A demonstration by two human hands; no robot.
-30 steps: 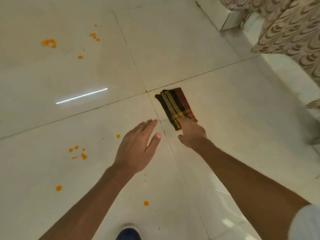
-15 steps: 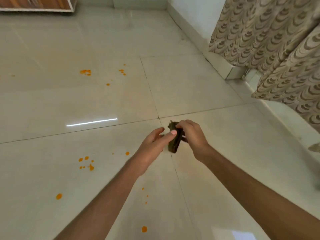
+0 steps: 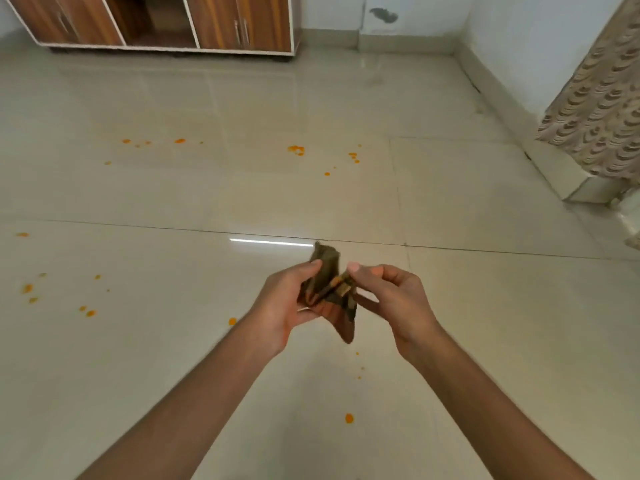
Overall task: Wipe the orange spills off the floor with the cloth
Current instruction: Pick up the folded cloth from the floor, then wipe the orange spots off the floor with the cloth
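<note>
A dark brown striped cloth (image 3: 327,268) is held up above the floor between both hands, partly unfolded, one corner hanging down. My left hand (image 3: 287,299) cups it from below and the left. My right hand (image 3: 391,299) pinches its right edge with thumb and forefinger. Orange spills dot the pale tiled floor: a cluster far ahead (image 3: 296,149), several drops at the left (image 3: 90,312), one drop beside my left wrist (image 3: 232,321) and one near me (image 3: 349,418).
A wooden cabinet (image 3: 221,26) stands against the far wall. A patterned curtain (image 3: 602,112) hangs at the right over a raised tiled step (image 3: 568,181). White walls close the far right corner.
My right hand lifted the folded cloth off the floor, my left hand joined it, and both now pull it apart. The view has tilted up, showing the cabinet and more spills.
</note>
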